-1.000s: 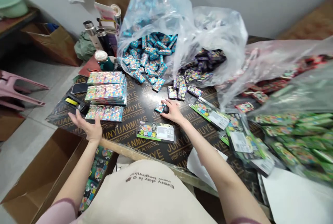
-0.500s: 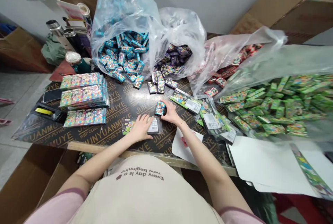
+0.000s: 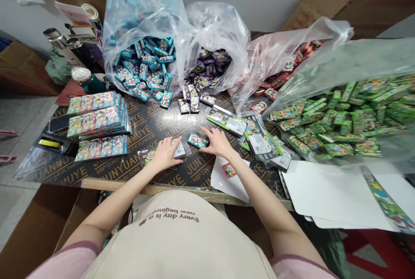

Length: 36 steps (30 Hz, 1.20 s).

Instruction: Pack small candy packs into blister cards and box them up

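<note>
My left hand lies with fingers spread over a flat green-and-black printed packet with a white label, hiding its middle. To its right, a small blue printed box lies flat on the dark tabletop. Around that box's right end is my right hand, thumb below and fingers above, apart from each other; contact is hard to make out. Beyond the hands sit several small purple-black boxes and a single blue box. A small red packet rests on white paper by my right forearm.
Clear bags of blue boxes, purple boxes, red boxes and green boxes line the back and right. Stacked multi-coloured packs stand left, near a tape dispenser. More flat packets lie right.
My left hand came from beside the stacked packs onto the flat packet. The blue box in my right hand was turned upright, then laid flat, and those fingers have spread. The view shifted rightward.
</note>
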Each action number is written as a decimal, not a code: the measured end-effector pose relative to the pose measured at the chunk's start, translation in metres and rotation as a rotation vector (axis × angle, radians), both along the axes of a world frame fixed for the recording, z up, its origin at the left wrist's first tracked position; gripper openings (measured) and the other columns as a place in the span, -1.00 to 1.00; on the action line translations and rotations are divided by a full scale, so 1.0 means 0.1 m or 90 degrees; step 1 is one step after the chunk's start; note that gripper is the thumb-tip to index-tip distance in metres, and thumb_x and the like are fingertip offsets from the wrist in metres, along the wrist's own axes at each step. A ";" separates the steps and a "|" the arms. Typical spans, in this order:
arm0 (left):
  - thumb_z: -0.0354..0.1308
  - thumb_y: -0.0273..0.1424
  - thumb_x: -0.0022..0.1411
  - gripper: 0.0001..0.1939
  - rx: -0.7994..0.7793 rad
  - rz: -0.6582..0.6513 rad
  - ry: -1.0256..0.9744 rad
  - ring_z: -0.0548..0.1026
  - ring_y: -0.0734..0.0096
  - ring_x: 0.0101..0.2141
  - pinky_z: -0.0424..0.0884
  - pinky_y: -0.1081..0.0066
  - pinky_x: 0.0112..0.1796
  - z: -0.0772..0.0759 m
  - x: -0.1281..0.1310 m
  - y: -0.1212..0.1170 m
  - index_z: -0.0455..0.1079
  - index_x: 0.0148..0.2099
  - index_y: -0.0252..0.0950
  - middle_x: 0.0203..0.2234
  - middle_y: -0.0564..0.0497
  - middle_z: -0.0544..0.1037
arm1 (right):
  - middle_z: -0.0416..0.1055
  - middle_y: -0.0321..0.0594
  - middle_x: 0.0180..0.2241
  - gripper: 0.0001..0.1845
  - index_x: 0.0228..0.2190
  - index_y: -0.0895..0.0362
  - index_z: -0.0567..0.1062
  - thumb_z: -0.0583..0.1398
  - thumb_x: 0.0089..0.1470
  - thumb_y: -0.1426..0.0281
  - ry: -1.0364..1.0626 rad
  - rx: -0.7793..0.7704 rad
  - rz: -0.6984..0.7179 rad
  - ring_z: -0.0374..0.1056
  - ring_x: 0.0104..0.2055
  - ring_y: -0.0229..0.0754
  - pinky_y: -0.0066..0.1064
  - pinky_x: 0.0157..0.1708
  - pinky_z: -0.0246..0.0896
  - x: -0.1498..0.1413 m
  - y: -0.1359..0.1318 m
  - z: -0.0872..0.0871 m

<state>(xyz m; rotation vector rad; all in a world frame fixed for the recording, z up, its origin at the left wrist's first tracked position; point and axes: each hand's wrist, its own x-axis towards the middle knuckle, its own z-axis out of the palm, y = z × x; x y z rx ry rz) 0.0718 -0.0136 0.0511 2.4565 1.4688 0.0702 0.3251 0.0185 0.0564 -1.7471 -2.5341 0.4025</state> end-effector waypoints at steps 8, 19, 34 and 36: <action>0.28 -0.20 0.01 -0.20 -0.005 -0.034 0.024 0.27 -0.06 0.02 0.26 0.10 -0.05 -0.01 0.08 0.05 0.11 0.26 -0.25 0.02 -0.26 0.29 | 0.30 0.15 0.06 0.12 0.26 0.06 0.04 0.36 -0.26 0.04 0.102 -0.058 0.031 0.23 0.08 0.25 0.04 -0.01 0.08 0.02 -0.14 -0.05; 0.30 -0.27 -0.07 0.04 -0.023 -0.029 -0.081 0.34 0.03 -0.07 0.30 0.15 -0.06 0.01 0.06 0.07 -0.18 0.35 -0.33 -0.03 -0.22 0.36 | 0.26 -0.02 0.14 -0.13 0.23 0.11 0.10 0.25 -0.10 0.30 0.333 0.032 0.131 0.19 0.14 0.06 -0.12 0.12 0.00 -0.04 -0.14 -0.12; 0.28 -0.37 -0.08 0.18 -0.037 -0.090 -0.271 0.32 0.07 0.03 0.26 0.13 0.05 -0.01 -0.02 0.06 -0.46 0.38 -0.27 0.12 -0.18 0.28 | 0.28 -0.03 0.13 -0.13 0.21 0.07 0.11 0.23 -0.16 0.35 0.324 -0.046 0.219 0.21 0.09 0.08 -0.09 0.07 -0.07 -0.24 -0.25 0.12; 0.31 -0.36 -0.10 0.21 -0.046 -0.085 -0.279 0.32 0.06 0.03 0.25 0.12 0.05 -0.01 -0.04 0.08 -0.47 0.38 -0.27 0.13 -0.19 0.27 | 0.31 -0.03 0.10 -0.12 0.20 0.07 0.12 0.24 -0.17 0.34 0.316 -0.035 0.196 0.24 0.05 0.09 -0.07 0.07 -0.08 -0.22 -0.27 0.14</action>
